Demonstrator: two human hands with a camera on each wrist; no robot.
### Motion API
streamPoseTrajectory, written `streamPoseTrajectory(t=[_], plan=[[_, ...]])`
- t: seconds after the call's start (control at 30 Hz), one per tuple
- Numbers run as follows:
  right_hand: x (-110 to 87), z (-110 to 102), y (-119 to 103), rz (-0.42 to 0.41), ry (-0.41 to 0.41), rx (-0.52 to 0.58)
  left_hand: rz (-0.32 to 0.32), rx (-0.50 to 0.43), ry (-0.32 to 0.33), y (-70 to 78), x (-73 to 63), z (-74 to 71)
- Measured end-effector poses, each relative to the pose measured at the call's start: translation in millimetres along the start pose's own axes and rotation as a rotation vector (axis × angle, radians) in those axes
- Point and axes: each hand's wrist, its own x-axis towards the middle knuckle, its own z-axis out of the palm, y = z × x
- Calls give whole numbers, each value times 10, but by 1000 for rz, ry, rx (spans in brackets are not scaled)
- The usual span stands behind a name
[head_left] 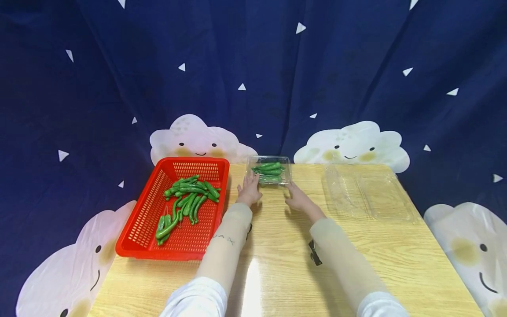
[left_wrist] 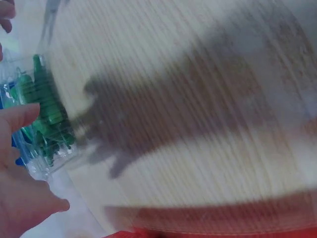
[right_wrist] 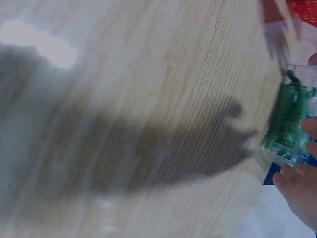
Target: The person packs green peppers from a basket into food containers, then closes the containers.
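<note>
A clear plastic box point(head_left: 269, 171) holding several long green peppers point(head_left: 268, 166) stands at the table's far edge. My left hand point(head_left: 249, 190) is at its near left corner, fingers spread and fingertips right at the wall. At the near right corner is my right hand point(head_left: 299, 200), its fingers reaching forward to the box. In the left wrist view the left hand point(left_wrist: 25, 178) overlaps the box beside the peppers point(left_wrist: 45, 96). The right wrist view has the right hand point(right_wrist: 299, 191) partly cut off at the frame's edge, with the peppers point(right_wrist: 287, 111) showing through the plastic.
To the left, a red plastic basket point(head_left: 136, 240) holds several loose green peppers point(head_left: 190, 189). Clear plastic containers point(head_left: 368, 193) lie on the right side of the wooden table point(head_left: 285, 273). Behind the table hangs a dark blue curtain point(head_left: 269, 66) with cloud prints.
</note>
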Motion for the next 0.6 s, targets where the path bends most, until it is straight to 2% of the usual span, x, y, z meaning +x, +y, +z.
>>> streamPoseTrajectory(t=[0.07,0.13,0.23,0.3,0.4,0.47,0.53,0.6], plan=[[-96,-19,-3,37,50,81,0,-1,58,40,-3,-3],[-211,-41,-11,117,119,229,20,9,136,100,1,11],[-411,-81,2,278,217,527,94,12,234,260,4,48],[-543,-119,34,373,265,759,170,6,260,409,8,82],[-738,-184,85,503,319,1090,281,-30,208,677,-7,132],[-867,-219,134,567,349,1260,342,-52,154,856,-27,168],[-993,-241,188,617,392,1375,390,-74,93,1029,-53,196],[-1116,-256,259,642,429,1424,430,-89,43,1188,-79,223]])
